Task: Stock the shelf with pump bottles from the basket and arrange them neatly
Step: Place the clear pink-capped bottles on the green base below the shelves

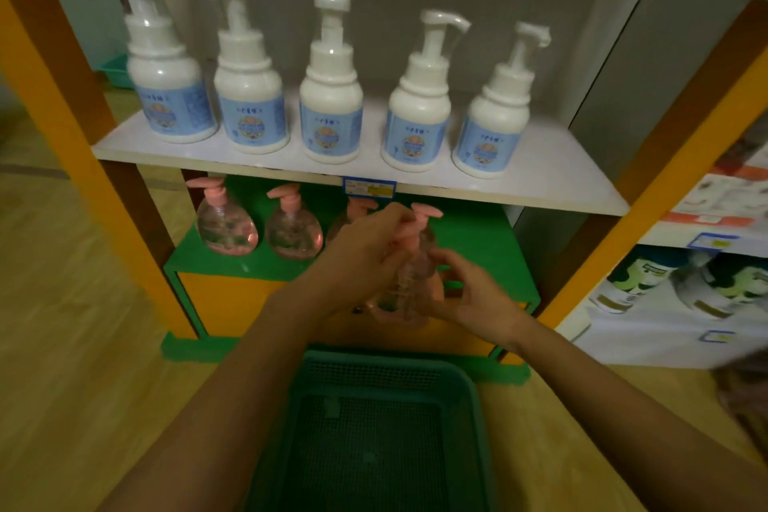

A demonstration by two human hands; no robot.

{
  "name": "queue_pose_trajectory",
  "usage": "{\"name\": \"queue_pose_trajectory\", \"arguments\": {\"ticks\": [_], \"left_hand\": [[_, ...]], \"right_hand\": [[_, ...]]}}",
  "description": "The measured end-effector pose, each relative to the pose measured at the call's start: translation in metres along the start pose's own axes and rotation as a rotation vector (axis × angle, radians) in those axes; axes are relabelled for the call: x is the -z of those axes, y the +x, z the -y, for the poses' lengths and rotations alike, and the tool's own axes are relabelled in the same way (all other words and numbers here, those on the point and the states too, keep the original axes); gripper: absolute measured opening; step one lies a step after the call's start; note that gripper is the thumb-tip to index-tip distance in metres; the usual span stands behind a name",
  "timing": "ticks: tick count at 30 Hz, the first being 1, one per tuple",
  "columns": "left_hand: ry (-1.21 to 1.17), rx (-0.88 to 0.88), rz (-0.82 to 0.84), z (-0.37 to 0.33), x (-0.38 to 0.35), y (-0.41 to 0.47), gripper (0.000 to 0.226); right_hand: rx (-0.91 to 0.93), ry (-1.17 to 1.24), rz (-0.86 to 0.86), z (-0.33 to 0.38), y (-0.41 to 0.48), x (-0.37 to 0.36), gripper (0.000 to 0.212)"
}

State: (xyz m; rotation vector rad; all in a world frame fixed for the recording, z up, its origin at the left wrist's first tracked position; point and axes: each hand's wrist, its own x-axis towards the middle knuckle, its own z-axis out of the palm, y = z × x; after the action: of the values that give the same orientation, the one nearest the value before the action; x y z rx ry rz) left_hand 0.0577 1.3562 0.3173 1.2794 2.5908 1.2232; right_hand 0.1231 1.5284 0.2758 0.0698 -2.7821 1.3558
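A clear pink pump bottle point(409, 274) is held in front of the green lower shelf point(478, 245). My left hand point(365, 249) grips its neck and pump from the left, and my right hand point(465, 291) cups its body from the right. Two more pink pump bottles point(226, 220) point(293, 227) stand on the green shelf at the left, and a third point(353, 212) is partly hidden behind my left hand. The green mesh basket point(374, 420) lies on the floor below my arms with nothing visible inside.
Several white pump bottles with blue labels point(330, 96) stand in a row on the white shelf point(561, 175) above. Orange and brown posts point(75, 129) frame the shelving. Boxed goods point(685, 287) fill the neighbouring shelves on the right. The floor is wood.
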Motion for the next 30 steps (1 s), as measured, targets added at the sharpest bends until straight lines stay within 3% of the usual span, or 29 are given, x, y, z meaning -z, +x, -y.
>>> {"name": "queue_pose_trajectory", "arguments": {"ticks": [3,5,8,10,12,17,26,30], "left_hand": [[-0.037,-0.02,0.008,-0.011,-0.021,0.006,0.024],[-0.124,0.032,-0.022,-0.013,-0.036,0.01,0.035],[-0.36,0.217,-0.04,-0.012,-0.058,0.012,0.043],[-0.393,0.367,0.08,-0.005,-0.077,0.015,0.041],[-0.513,0.521,0.194,-0.005,-0.092,0.024,0.057],[-1.042,0.713,0.007,-0.016,-0.117,0.071,0.057],[-1.096,0.827,-0.162,-0.016,-0.136,0.11,0.052],[-1.033,0.819,-0.114,-0.014,-0.143,0.11,0.053]], "right_hand": [[-0.016,-0.021,-0.033,-0.01,-0.014,0.006,0.045],[-0.036,-0.006,-0.041,-0.022,-0.023,0.011,0.042],[-0.087,-0.006,-0.05,-0.042,-0.028,0.02,0.043],[-0.127,0.003,-0.08,-0.057,-0.025,0.025,0.044],[-0.165,0.022,-0.119,-0.071,-0.016,0.031,0.046],[-0.195,0.096,-0.168,-0.1,0.015,0.048,0.048],[-0.214,0.106,-0.103,-0.134,0.053,0.065,0.056],[-0.247,0.13,-0.107,-0.136,0.055,0.064,0.062]]}}
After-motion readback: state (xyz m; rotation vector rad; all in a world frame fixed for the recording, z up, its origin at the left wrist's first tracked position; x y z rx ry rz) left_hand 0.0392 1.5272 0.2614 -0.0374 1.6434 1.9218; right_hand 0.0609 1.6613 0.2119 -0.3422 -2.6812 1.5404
